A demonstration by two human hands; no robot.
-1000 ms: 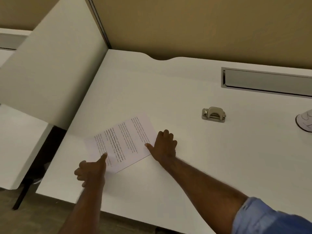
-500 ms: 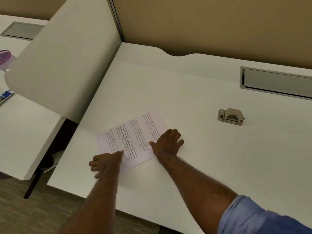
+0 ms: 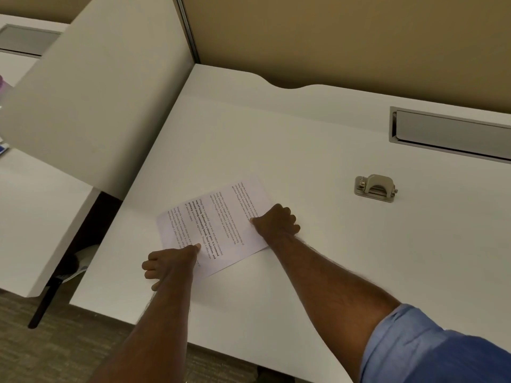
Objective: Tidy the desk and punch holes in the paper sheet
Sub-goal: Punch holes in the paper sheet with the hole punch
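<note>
Early stage: pinning printed white paper sheet (image 3: pixel 214 229) flat on white desk (image 3: pixel 318 258), no holes punched

Left hand (image 3: pixel 170 262) loosely curled, thumb on sheet's 7 o'clock edge; right hand (image 3: pixel 276 221) half-closed on 3 o'clock edge; grey metal hole punch (image 3: pixel 375 185) untouched at 2 o'clock

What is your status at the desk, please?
Both hands, left hand and right hand, on the sheet, flat on desk. Punch apart, untouched. Nothing between.

We see a white desk (image 3: pixel 304 150) bearing a printed paper sheet (image 3: pixel 221 225) and, well apart, a metal hole punch (image 3: pixel 375 185).
</note>
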